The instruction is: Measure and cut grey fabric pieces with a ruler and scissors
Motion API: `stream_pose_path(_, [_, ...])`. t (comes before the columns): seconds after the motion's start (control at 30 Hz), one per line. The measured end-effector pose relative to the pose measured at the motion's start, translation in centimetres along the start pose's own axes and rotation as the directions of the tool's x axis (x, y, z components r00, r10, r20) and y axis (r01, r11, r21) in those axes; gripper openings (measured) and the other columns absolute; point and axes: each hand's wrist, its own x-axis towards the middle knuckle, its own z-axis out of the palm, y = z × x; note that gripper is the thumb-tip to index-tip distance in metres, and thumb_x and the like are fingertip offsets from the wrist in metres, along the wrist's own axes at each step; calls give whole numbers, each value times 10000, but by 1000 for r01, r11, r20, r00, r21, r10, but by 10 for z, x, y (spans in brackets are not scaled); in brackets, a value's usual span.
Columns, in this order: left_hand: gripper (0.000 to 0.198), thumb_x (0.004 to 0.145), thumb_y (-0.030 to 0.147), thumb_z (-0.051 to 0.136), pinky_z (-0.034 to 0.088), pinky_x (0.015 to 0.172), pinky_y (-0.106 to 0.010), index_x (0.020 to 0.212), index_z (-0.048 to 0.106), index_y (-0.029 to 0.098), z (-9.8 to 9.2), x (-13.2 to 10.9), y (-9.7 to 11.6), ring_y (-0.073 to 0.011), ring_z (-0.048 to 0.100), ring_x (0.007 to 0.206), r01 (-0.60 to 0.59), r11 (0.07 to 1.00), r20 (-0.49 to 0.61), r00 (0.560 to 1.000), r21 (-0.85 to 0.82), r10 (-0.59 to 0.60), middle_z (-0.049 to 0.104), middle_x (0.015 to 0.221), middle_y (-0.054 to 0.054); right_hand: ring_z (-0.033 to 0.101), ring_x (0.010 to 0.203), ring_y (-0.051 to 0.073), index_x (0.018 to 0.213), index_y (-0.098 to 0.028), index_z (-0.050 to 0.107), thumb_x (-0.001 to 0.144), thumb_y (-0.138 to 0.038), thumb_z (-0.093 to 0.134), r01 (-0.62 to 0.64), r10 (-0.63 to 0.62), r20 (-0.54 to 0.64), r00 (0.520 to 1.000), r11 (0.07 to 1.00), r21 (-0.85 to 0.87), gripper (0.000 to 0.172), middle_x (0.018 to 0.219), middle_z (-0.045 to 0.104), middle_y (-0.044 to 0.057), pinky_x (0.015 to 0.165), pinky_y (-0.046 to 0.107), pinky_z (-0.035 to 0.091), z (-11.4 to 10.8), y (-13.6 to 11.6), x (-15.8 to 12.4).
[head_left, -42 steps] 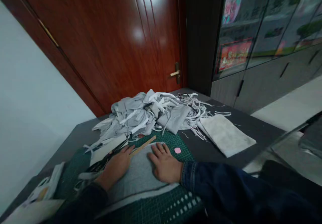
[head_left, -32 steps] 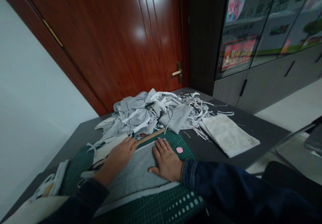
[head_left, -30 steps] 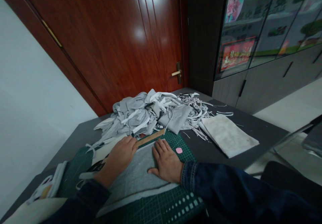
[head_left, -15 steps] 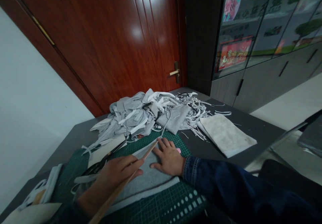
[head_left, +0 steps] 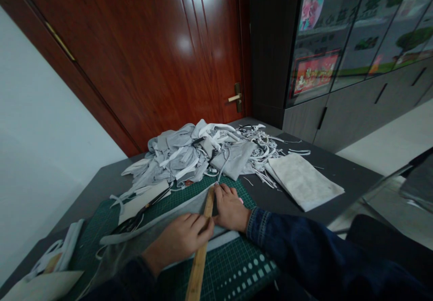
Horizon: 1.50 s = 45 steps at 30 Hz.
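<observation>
Your left hand (head_left: 179, 242) grips the long wooden ruler (head_left: 200, 260) at bottom centre, while your right hand (head_left: 230, 209) sits open and flat beside it on the grey knit fabric (head_left: 179, 208) over the green cutting mat (head_left: 237, 265). Ease off and that cloth could slip askew.

Smooth pale wooden ruler (head_left: 203, 251), matt grey knit cloth (head_left: 176, 206), matt green plastic cutting mat (head_left: 233, 278), glossy reddish-brown wooden door (head_left: 135, 66)

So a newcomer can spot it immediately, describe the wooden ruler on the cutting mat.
In front of the reddish-brown wooden door stands a dark table with a green cutting mat. On that mat, over grey fabric, a long wooden ruler runs toward the viewer between the left hand and right hand. It is the only straight, pale wooden strip, unlike the soft fabric scraps heaped beyond.
</observation>
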Motion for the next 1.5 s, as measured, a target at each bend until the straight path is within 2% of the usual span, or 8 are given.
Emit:
stream_pose_path(0.17, [232, 978, 115, 596, 531, 653, -370, 1206, 639, 118, 13, 15, 7, -229, 693, 784, 23, 999, 122, 992, 25, -26, 714, 945, -58, 418, 1429, 459, 1428, 41, 519, 989, -237, 553, 42, -64, -98, 993, 975, -216, 521, 1527, 489, 333, 1144, 577, 355, -10, -10, -22])
stream_pose_path(0.3, [251, 973, 117, 629, 556, 703, -375, 1223, 629, 134, 15, 20, 7, -236, 709, 856, 50, 999, 233, 971, 0, -48, 728, 1027, -69, 594, 1134, 378, 1150, -83, 666, 1030, -141, 449, 142, -153, -18, 988, 947, -287, 255, 1188, 666, 225, 972, 530, 485, -17, -13, -39])
stream_pose_path(0.43, [206, 980, 130, 636, 569, 708, -373, 1185, 641, 158, 18, 23, 10, -236, 712, 856, 56, 998, 272, 961, -10, -51, 725, 1018, -62, 630, 1021, 292, 1101, -108, 675, 1015, -118, 508, 250, -234, 103, 967, 952, -175, 188, 1086, 682, 149, 959, 431, 510, -20, -4, -45])
stream_pose_path(0.7, [305, 998, 119, 600, 602, 662, -398, 1301, 631, 94, 24, 32, 25, -278, 728, 854, 160, 986, 334, 929, 34, -162, 716, 1001, -102, 659, 1023, 228, 970, -176, 722, 877, -152, 758, 189, -228, 205, 952, 963, 192, 102, 1041, 717, 60, 939, 312, 489, -34, 10, -70])
stream_pose_path(0.9, [258, 992, 61, 584, 632, 687, -358, 1227, 650, 146, 19, 46, 24, -248, 741, 836, 290, 957, 403, 876, 0, -265, 705, 998, -87, 680, 901, 178, 917, -186, 759, 849, -162, 828, 331, -454, 345, 821, 872, 361, 100, 897, 742, 6, 853, 254, 491, -46, 14, -73])
stream_pose_path(1.1, [323, 977, -1, 540, 648, 692, -320, 1231, 638, 172, 13, 61, 19, -226, 765, 865, 372, 925, 467, 833, -79, -295, 709, 1126, -95, 706, 865, 151, 869, -174, 771, 924, -141, 755, 381, -609, 356, 709, 755, 533, 66, 885, 765, 11, 829, 217, 507, -53, 26, -77])
stream_pose_path(1.3, [322, 972, -12, 504, 626, 633, -338, 1202, 648, 161, 17, 72, 21, -251, 769, 801, 445, 891, 487, 800, -90, -351, 709, 1088, -120, 738, 976, 175, 831, -201, 761, 968, -178, 706, 392, -658, 363, 660, 714, 581, 150, 935, 796, 32, 989, 257, 504, -62, 34, -93])
stream_pose_path(1.5, [343, 975, -40, 470, 593, 641, -333, 1208, 659, 127, 11, 82, 26, -260, 776, 797, 506, 858, 459, 785, -89, -415, 716, 1112, -151, 736, 918, 158, 878, -199, 784, 943, -237, 761, 352, -608, 414, 677, 762, 544, 79, 933, 797, 15, 837, 217, 497, -75, 41, -94])
